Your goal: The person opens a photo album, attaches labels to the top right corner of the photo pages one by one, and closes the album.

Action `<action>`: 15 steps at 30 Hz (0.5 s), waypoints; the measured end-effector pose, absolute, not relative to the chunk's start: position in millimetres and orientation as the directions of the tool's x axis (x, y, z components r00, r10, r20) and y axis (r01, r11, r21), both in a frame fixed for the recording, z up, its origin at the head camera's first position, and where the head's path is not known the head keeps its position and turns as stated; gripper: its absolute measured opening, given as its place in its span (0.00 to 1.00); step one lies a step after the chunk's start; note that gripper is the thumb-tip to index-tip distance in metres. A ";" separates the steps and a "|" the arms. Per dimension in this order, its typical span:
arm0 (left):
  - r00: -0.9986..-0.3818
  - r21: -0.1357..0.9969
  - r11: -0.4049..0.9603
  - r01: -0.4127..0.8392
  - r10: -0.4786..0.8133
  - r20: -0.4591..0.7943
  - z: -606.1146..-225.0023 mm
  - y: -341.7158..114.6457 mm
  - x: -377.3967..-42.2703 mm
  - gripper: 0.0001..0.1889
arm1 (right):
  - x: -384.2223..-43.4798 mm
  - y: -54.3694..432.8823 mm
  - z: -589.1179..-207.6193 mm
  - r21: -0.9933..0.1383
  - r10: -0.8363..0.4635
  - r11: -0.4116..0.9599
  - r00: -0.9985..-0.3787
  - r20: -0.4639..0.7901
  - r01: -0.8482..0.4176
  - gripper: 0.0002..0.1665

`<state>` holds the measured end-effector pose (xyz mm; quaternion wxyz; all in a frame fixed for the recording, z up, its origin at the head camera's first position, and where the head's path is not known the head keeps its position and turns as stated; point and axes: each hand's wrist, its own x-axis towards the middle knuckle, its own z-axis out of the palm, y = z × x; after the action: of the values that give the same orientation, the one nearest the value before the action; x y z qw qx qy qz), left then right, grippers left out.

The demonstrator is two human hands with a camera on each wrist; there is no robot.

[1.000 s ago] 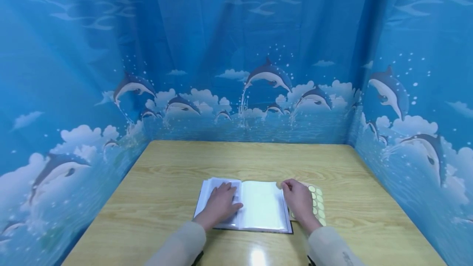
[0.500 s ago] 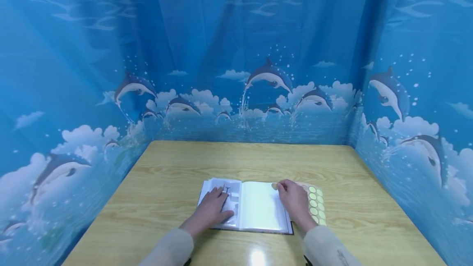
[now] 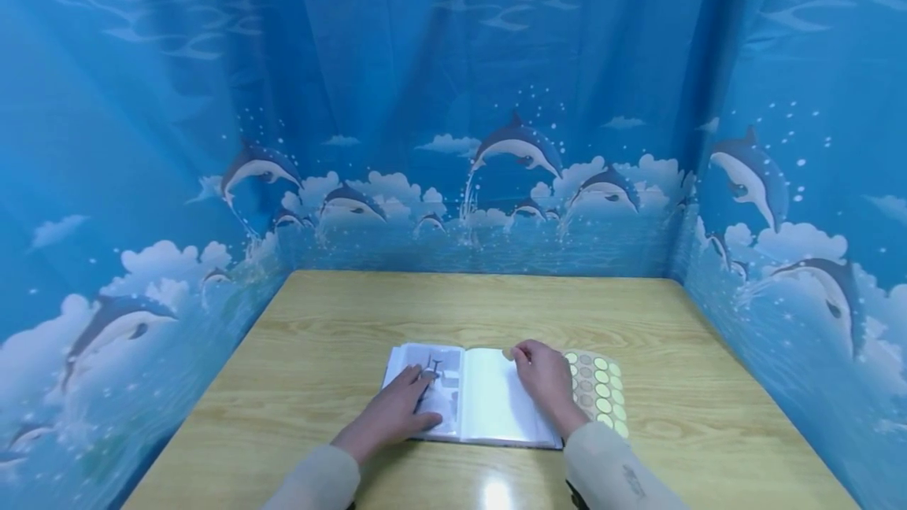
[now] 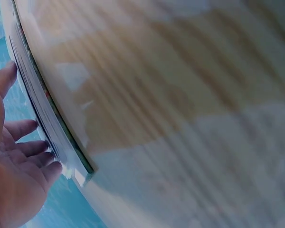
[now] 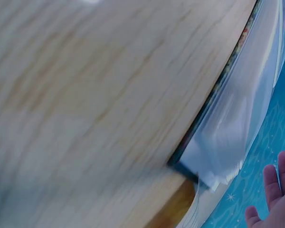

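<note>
An open photo album point(image 3: 492, 408) with clear sleeves lies on the table in the head view. Its left page point(image 3: 444, 396) shows a grey picture, while the right page is plain white. Spread fingers of my left hand point(image 3: 397, 409) rest on that left page. My right hand point(image 3: 544, 380) pinches a small round tan sticker point(image 3: 507, 353) at the upper right of the white page. Partly under the right forearm lies a sheet of round yellow stickers point(image 3: 602, 393), beside the album's right edge. In the left wrist view, the album's page edges point(image 4: 45, 114) stand by the left fingers.
The wood-grain table point(image 3: 340, 313) extends around the album on all sides. Behind it and at both sides hangs a blue curtain point(image 3: 397, 101) with dolphins. A dark album cover edge point(image 5: 213, 95) shows in the right wrist view.
My right hand has moved left over the white page with the sticker, uncovering more of the sticker sheet. My left hand has slid left and nearer, exposing the grey picture.
</note>
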<state>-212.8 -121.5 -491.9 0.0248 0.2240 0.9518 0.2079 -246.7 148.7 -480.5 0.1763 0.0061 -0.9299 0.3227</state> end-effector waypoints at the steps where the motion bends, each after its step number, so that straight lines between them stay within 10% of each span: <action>1: -0.898 0.415 0.810 0.414 0.439 0.039 -491.6 -122.6 -212.5 0.40 | -247.8 147.1 -480.8 -0.592 0.094 0.795 -0.937 0.337 -0.133 0.08; 15: -0.907 0.438 0.829 0.349 0.416 -0.064 -491.6 -127.5 -214.6 0.42 | -263.0 122.2 -481.6 -0.594 0.053 0.790 -0.949 0.312 -0.151 0.09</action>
<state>-214.6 -127.5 -491.6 0.0783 0.2006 0.9530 0.2131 -263.0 122.2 -481.6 0.1580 0.0261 -0.9328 0.3228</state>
